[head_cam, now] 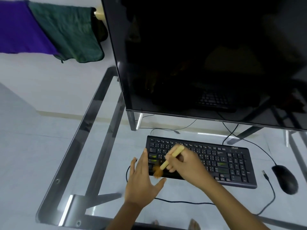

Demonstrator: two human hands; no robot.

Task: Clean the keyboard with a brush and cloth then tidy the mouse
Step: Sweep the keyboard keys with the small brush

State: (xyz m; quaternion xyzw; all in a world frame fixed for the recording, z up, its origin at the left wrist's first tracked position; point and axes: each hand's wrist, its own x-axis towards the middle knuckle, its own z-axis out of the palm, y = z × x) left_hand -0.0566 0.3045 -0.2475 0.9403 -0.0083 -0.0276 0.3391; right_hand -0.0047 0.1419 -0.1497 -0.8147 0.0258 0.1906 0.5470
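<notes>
Home computer corner.
You're at a glass desk (pixel 90 112) with monitor (pixel 207 55), keyboard (pixel 232 160), mouse (pixel 284 179); purple towel (pixel 20 27) and green towel (pixel 69 34) hang behind, pale floor (pixel 25 155) below.

Faintly legible on the keyboard (pixel 232 163): white key legends, "Q" and "W" in the upper letter row near its left end, "Z" two rows lower. Other keys too blurred to read. Small pale logo (pixel 234 147) at its far right corner, unreadable.
</notes>
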